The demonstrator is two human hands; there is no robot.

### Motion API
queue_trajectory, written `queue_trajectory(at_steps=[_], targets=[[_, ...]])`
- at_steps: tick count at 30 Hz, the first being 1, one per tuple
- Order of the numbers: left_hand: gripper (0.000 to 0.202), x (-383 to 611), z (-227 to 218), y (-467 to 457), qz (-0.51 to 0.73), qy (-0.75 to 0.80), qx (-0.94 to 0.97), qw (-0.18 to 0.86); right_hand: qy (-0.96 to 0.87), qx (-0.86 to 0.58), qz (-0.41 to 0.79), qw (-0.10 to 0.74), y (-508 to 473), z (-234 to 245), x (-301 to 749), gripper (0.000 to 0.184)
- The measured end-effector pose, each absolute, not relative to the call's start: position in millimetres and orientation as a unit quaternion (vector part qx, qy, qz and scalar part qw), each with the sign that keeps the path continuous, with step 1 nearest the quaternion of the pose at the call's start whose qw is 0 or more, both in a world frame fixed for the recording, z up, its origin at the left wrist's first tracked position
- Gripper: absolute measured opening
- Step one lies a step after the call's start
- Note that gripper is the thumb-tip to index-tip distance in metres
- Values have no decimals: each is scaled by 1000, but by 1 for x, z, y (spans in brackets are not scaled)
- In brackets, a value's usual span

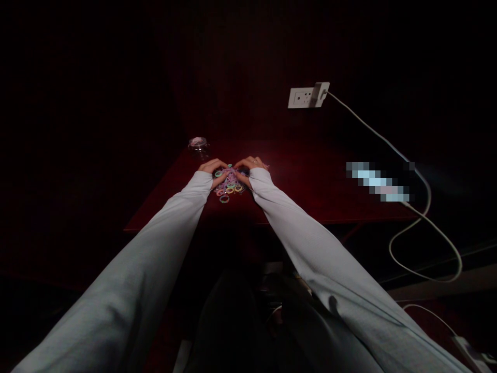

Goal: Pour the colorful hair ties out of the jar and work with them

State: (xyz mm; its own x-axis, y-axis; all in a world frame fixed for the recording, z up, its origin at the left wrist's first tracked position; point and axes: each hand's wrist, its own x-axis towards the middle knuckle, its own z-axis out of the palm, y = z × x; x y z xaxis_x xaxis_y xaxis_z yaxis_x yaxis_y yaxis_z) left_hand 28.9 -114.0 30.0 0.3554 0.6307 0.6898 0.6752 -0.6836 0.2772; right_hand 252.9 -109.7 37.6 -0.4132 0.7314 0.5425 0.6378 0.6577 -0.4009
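A heap of small coloured rings [229, 185], purple, green, yellow and pink, lies on a dark red table [310, 186]. My left hand [212, 168] curls round the left side of the heap, fingers bent over the rings. My right hand [251, 167] cups the right side, fingers bent inward, a ring on one finger. The two hands almost meet over the top of the heap. Both arms wear long pale grey sleeves. Whether either hand grips any rings is hidden in the dim light.
A small clear container [199, 144] with a pale lid stands at the table's back left. A white wall socket [305, 97] holds a plug with a white cable [423, 207] looping off the table's right edge. A blurred lit object [380, 181] lies at right.
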Motion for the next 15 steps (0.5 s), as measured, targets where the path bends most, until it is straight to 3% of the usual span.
queue_trajectory(at_steps=[15], targets=[[25,27,28,-110,-403,-399,-823,26,-826,-427,77,360,-110,37,250,25]])
